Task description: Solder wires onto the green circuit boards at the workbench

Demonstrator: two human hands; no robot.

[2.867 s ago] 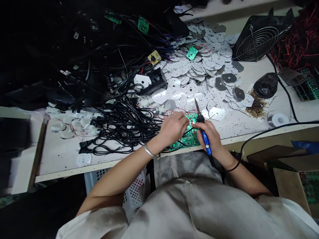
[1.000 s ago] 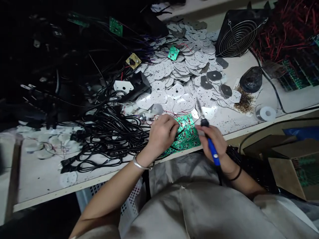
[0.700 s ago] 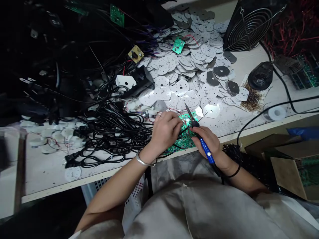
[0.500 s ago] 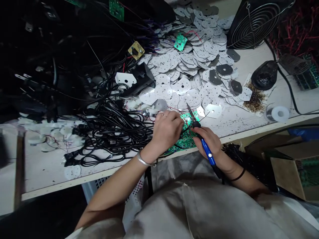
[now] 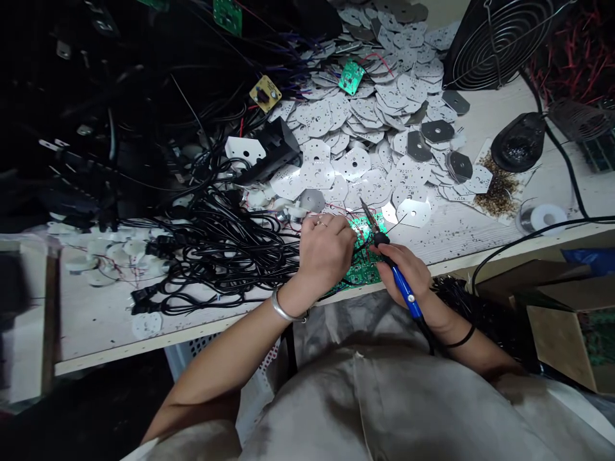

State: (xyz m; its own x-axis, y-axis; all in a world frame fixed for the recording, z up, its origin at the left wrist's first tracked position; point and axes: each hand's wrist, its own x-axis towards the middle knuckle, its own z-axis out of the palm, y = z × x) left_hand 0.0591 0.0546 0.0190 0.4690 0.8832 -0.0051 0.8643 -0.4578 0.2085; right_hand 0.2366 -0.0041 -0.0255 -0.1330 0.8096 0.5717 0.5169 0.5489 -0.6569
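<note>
Head view. Centre of frame: green circuit board [image 5: 366, 272] lying on bench [image 5: 446, 235], close to front edge. Left hand [image 5: 327, 253] over its left part, fingers bent, fingertips hidden; cannot tell whether gripping anything. Right hand [image 5: 417, 272] at its right side, closed round blue handle of soldering iron [image 5: 402, 283], tip slanting to upper left, beyond board's far edge in view; height above bench not readable.

Judgement: steady board with left hand, keep left fingers well back from hot metal, move iron by small wrist turns only.

Edges and room: black cords [image 5: 240, 250] crowding in from left, white plates [image 5: 355, 125] heaped behind, bench lip just in front. Likely easiest way out for iron: rightward, short of solder spool [image 5: 548, 216]; mind black cable [image 5: 485, 261] at lower right.
</note>
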